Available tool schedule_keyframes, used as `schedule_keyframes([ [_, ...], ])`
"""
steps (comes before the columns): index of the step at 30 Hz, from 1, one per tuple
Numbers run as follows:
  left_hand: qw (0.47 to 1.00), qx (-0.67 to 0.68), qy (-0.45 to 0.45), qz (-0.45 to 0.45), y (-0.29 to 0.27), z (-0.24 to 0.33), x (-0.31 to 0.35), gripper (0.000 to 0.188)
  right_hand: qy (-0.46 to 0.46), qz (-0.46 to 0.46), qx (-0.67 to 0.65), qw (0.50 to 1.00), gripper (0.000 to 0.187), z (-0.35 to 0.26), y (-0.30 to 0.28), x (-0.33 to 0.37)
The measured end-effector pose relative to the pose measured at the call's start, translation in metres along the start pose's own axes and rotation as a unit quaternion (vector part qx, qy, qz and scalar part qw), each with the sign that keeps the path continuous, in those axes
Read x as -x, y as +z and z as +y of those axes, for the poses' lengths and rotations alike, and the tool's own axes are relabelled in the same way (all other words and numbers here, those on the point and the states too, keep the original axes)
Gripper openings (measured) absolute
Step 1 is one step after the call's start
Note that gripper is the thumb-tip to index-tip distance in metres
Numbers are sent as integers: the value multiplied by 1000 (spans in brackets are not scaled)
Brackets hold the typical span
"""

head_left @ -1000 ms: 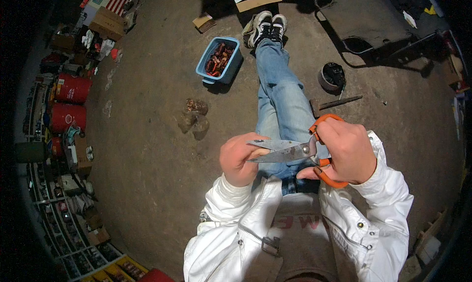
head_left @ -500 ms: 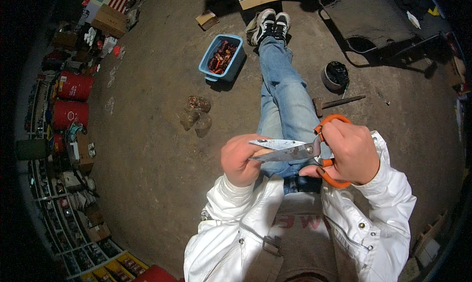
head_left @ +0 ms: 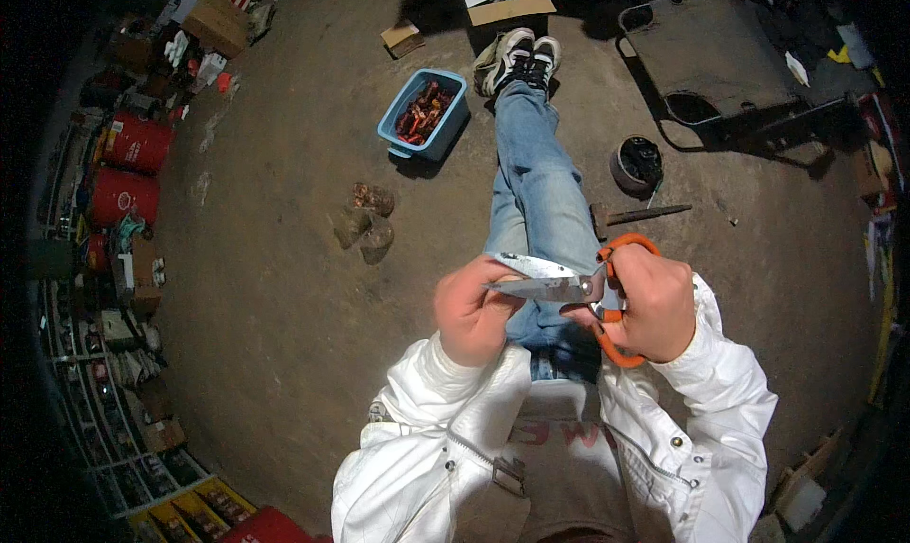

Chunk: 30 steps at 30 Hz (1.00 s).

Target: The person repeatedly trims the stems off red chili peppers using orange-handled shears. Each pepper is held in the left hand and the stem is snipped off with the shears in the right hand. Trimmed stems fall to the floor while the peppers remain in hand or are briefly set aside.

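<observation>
Right hand has shifted left since earlier frame, nearer our left hand. Best practice, we judge: left fingertips clear of edges, scissors steady between hands, above near end of jeans. Our right fingers wrap upper orange handle, thumb by lower one, blades parted; left fingers curl at blade ends (whether pinching anything, we cannot tell).

Laid with a hard, stained brown floor. Lined along the left with metal-framed shelving, two red drums and cardboard boxes. Fitted at lower left with yellow bins. Furnished at upper right with a dark, tubular-framed chair. Lit unevenly: brighter over mid-floor, dim at the sides, shadowed beneath the chair.
</observation>
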State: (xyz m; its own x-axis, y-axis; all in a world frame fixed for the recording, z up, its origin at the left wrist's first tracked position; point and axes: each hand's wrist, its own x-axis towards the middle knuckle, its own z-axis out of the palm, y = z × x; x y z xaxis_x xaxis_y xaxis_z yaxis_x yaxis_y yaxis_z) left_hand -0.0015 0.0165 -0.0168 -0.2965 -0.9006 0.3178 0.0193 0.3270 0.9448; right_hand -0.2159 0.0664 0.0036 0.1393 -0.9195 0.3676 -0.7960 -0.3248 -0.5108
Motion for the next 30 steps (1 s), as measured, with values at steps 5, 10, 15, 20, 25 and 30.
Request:
schedule_keyframes([
  [5, 1000, 0, 7, -18, 5, 4, -2, 10, -24, 49, 24, 998, 54, 6, 1, -3],
  [10, 995, -80, 28, -46, 0, 8, -8, 11, -33, 10, 45, 998, 59, 10, -5, -5],
  [15, 990, -103, 82, -56, -1, 6, -9, 14, -42, -10, 16, 999, 62, 9, -6, -9],
  [20, 990, -105, 74, -54, -1, 4, -9, 14, -27, -29, 9, 999, 63, 5, -6, -11],
  [25, 993, -106, 30, -43, 1, 6, -8, 15, -34, -18, 18, 999, 64, 7, -5, -14],
  [30, 994, -99, 32, -38, 3, 6, -9, 15, -28, -32, 7, 999, 64, 8, -3, -13],
])
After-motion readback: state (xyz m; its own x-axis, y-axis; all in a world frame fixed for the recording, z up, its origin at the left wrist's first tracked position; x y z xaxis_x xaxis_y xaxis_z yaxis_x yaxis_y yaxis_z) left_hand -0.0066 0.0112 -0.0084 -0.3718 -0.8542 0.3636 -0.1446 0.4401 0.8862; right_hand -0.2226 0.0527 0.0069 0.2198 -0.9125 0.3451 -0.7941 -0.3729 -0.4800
